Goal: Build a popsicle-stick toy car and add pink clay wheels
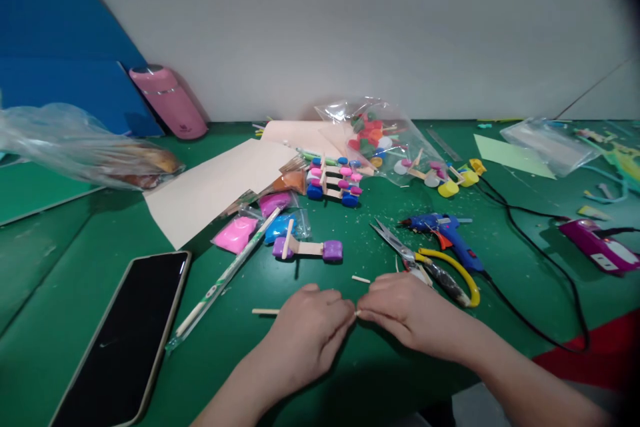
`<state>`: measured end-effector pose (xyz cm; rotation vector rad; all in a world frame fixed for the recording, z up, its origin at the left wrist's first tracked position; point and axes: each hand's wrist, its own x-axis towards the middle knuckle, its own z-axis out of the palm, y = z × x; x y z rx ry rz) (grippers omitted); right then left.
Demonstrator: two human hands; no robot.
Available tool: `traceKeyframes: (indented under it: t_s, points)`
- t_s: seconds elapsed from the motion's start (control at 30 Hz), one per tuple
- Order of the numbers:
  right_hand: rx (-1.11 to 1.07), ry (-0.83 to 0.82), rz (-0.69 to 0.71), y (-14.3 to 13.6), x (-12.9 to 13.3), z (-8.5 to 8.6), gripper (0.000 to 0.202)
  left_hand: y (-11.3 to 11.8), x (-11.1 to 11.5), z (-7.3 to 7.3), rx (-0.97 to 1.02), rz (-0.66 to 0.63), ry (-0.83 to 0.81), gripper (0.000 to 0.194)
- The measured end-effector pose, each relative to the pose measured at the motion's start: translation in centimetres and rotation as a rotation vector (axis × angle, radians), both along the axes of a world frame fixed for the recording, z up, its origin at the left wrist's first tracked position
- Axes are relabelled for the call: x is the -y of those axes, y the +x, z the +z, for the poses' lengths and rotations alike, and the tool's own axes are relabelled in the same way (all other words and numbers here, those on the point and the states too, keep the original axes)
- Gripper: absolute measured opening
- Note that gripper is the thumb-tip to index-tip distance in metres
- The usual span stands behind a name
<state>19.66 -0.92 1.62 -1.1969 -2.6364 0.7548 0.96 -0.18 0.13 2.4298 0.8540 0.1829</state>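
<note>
Thin wooden stick (265, 311): one, on the near side of the green worktop (210, 293), running under the left hand (315, 327), its free end jutting out leftward. Hands: two, fingertips together, left and right (405, 307) both pinching a pale tip between them. Pink bottle (170, 101): small logo, lettering too small to read. Clear bag (395, 137): red, green and white pieces inside. Small packets: pink (235, 233), blue (281, 227).

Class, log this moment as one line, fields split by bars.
left hand: pinching thin wooden stick | right hand: pinching at stick's end | beyond right hand: scissors, glue gun | left: phone
</note>
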Motion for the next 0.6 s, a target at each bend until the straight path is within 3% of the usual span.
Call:
traceKeyframes:
  t_s: [0.1,0.17,0.23,0.4,0.6]
  points:
    - [-0.159,-0.242,0.058,1.0,0.1,1.4,0.029,-0.3,-0.1,0.6,0.217,-0.048,-0.162,0.026]
    - [-0.282,-0.437,0.1,1.4,0.2,1.7,0.03,-0.5,-0.3,0.7,0.299,0.02,-0.181,0.026]
    - [-0.372,-0.565,0.057,1.7,0.4,1.4,0.03,-0.7,-0.6,0.5,0.323,0.14,-0.129,0.027]
    - [-0.601,-0.659,-0.38,1.3,0.5,-0.5,0.026,-1.0,-1.0,-0.9,0.276,0.299,0.006,0.022]
    - [-0.773,-0.652,-0.461,0.2,0.0,-1.6,0.02,-1.2,-1.3,-2.0,0.127,0.375,0.029,0.025]
